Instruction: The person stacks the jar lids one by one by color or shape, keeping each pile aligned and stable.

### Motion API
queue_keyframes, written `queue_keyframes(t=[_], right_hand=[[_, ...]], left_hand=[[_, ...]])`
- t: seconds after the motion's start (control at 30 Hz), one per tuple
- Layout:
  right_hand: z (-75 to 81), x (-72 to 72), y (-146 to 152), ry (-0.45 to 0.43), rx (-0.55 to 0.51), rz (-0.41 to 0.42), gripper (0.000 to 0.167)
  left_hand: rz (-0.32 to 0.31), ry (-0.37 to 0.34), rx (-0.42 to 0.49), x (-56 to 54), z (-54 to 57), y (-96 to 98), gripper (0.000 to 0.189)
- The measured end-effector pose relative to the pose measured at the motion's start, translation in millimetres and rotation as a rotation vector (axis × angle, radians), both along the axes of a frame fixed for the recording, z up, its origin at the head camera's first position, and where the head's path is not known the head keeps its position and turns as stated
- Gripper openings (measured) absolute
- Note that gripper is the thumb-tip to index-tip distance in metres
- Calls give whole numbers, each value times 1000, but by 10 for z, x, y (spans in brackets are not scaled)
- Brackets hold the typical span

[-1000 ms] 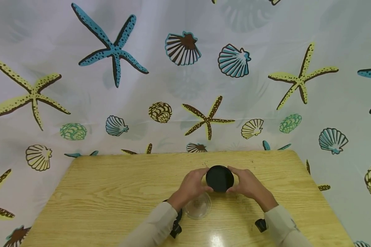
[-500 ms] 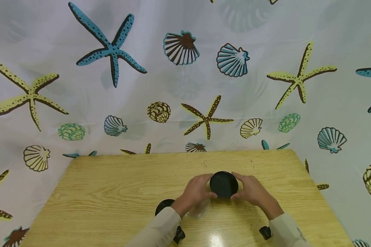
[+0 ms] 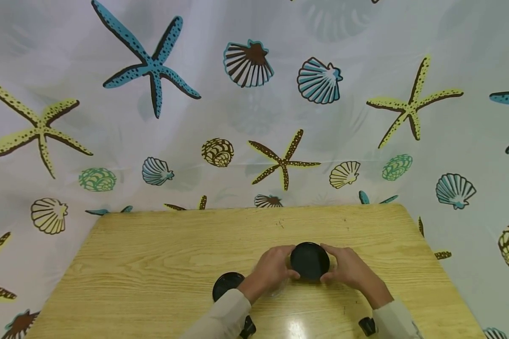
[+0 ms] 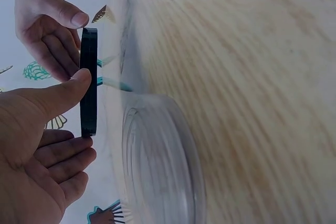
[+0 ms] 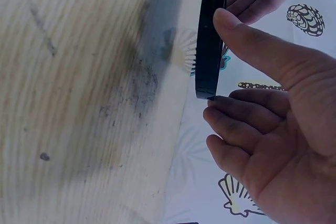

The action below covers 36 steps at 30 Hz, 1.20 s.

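A round black lid (image 3: 310, 262) with a shallow rim is held between both hands, level and a little above the table. My left hand (image 3: 271, 269) pinches its left edge between thumb and fingers. On the opposite edge, my right hand (image 3: 350, 268) grips it the same way. Seen edge-on in the left wrist view, the lid (image 4: 89, 82) is thin, with a gap between it and the tabletop. Below the left hand stands a clear round plastic container (image 4: 163, 161), mostly hidden by that hand in the head view.
A second round black piece (image 3: 226, 285) lies on the table, partly covered by the left forearm. Small black devices (image 3: 367, 326) sit by both wrists. The wooden table (image 3: 161, 249) ends at a cloth backdrop (image 3: 186, 117) printed with shells and starfish.
Both hands have carried the black lid toward the person and slightly right. The left hand now covers more of the clear container, and more of the second black piece shows.
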State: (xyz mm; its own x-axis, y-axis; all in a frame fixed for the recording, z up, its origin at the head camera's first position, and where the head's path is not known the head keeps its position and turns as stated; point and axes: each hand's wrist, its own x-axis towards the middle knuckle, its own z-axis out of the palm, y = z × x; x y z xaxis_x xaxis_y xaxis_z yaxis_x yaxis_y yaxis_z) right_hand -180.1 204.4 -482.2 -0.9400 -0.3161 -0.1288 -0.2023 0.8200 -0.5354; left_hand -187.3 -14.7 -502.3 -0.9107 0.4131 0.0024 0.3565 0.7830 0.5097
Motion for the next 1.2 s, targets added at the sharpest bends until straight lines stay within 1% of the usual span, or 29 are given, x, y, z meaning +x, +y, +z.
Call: queue_keyframes(t=[0.2,0.4,0.63,0.83,1.0,1.2], right_hand=[[-53,41,5,-14,5,-16,84],[-93,95,32,-6,19,-10,82],[-152,110,45,20,53,8,81],[-220,89,40,16,78,23,82],[-251,80,30,9,87,30,82],[-259,100,12,10,88,27,80]], left_hand=[[-20,10,-17,22,-45,26,70],[-63,26,-23,47,-91,55,66],[-98,92,-80,56,-142,81,64],[-113,111,-127,48,-179,88,64],[-118,107,-172,57,-196,86,68],[-127,81,-150,72,-210,78,68]])
